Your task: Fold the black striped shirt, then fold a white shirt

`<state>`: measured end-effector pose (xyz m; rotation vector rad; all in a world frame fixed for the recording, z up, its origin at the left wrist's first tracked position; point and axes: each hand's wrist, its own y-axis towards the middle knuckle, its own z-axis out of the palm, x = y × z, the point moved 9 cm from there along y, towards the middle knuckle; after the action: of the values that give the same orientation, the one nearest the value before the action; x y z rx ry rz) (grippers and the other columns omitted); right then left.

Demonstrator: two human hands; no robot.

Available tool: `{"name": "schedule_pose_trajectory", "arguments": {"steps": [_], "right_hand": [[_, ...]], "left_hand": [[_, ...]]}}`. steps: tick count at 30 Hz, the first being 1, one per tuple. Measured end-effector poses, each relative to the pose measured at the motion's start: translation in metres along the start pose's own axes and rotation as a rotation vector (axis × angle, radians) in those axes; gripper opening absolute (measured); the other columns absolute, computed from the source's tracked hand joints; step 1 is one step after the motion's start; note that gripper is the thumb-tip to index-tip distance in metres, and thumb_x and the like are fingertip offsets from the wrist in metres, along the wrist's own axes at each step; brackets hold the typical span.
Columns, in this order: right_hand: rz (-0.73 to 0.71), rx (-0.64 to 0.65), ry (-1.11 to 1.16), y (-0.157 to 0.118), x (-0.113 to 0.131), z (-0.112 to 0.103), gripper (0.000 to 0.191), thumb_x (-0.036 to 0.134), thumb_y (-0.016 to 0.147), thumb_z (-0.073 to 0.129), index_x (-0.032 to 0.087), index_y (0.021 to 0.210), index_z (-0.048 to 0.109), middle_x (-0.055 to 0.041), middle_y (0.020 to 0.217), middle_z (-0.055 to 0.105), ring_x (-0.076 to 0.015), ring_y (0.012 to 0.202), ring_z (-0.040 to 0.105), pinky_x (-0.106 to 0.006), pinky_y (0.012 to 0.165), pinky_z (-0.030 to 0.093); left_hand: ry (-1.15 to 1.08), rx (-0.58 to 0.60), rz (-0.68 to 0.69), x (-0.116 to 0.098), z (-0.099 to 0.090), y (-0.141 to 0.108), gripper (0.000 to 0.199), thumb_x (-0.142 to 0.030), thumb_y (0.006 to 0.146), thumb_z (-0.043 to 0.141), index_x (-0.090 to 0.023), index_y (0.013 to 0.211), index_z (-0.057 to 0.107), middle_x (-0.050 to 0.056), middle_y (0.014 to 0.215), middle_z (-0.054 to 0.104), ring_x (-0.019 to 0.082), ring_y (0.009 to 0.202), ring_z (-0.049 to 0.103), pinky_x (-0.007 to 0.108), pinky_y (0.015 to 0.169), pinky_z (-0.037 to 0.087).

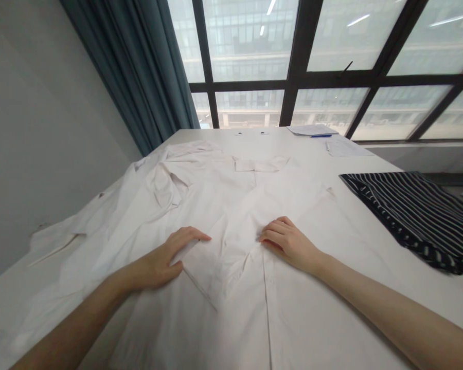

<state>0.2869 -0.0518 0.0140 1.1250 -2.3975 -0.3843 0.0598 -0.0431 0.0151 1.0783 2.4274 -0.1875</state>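
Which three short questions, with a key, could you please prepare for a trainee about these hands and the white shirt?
1. Which hand has its thumb and forefinger spread apart?
2. What lies on the papers by the window? a) a cup b) a blue pen c) scissors
3. True or false: the striped cloth lies to the right of the white shirt.

Key: 1. The left hand. 2. b. 3. True.

shirt on table, before window
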Motion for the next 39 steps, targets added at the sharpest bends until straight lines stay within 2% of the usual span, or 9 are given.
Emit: {"name": "schedule_pose_trajectory", "arguments": {"steps": [4,9,13,23,30,39], "right_hand": [[0.001,-0.003,-0.003,-0.001,0.000,0.000,0.016,0.020,0.099,0.047,0.019,0.098,0.062,-0.0062,0.094,0.068,-0.0182,0.090,0.061,-0.036,0.087,0.039],[0.016,-0.008,0.011,-0.001,-0.002,0.000,0.013,0.018,0.097,0.048,0.019,0.098,0.061,-0.0064,0.094,0.068,-0.0185,0.090,0.061,-0.036,0.087,0.040],[0.009,-0.005,0.018,-0.001,-0.002,0.000,0.013,0.018,0.097,0.049,0.019,0.099,0.061,-0.0060,0.095,0.068,-0.0184,0.091,0.060,-0.036,0.087,0.040],[0.010,0.005,0.027,0.000,-0.001,0.001,0.012,0.019,0.097,0.049,0.018,0.099,0.062,-0.0063,0.094,0.067,-0.0184,0.092,0.060,-0.035,0.087,0.040],[0.006,-0.001,0.037,-0.001,-0.002,0.000,0.012,0.018,0.097,0.050,0.018,0.098,0.062,-0.0060,0.094,0.067,-0.0181,0.091,0.060,-0.035,0.087,0.040],[-0.017,0.006,0.033,0.000,0.000,0.000,0.015,0.018,0.097,0.050,0.018,0.103,0.064,-0.0068,0.096,0.067,-0.0186,0.092,0.060,-0.036,0.087,0.042]], "left_hand": [[-0.051,0.038,0.007,0.000,-0.001,0.000,0.049,-0.027,0.086,0.044,-0.025,0.135,0.045,0.010,0.135,0.053,0.028,0.125,0.051,0.044,0.106,0.041],[-0.066,0.117,0.022,0.000,0.005,-0.004,0.054,-0.041,0.091,0.051,-0.028,0.142,0.038,0.009,0.144,0.045,0.030,0.134,0.042,0.045,0.111,0.036],[-0.143,0.118,-0.008,0.000,0.006,-0.004,0.053,-0.042,0.093,0.053,-0.030,0.143,0.037,0.008,0.148,0.042,0.029,0.138,0.038,0.045,0.115,0.031],[-0.300,0.144,-0.006,-0.007,0.003,-0.002,0.051,-0.040,0.093,0.052,-0.029,0.142,0.042,0.010,0.145,0.047,0.028,0.135,0.044,0.041,0.106,0.042],[-0.306,0.129,-0.060,0.002,0.006,-0.002,0.050,-0.042,0.091,0.057,-0.031,0.138,0.047,0.009,0.143,0.050,0.028,0.134,0.045,0.040,0.104,0.044],[-0.322,0.161,-0.082,-0.004,0.010,-0.001,0.052,-0.042,0.090,0.058,-0.029,0.139,0.047,0.009,0.143,0.048,0.026,0.135,0.044,0.039,0.107,0.042]]}}
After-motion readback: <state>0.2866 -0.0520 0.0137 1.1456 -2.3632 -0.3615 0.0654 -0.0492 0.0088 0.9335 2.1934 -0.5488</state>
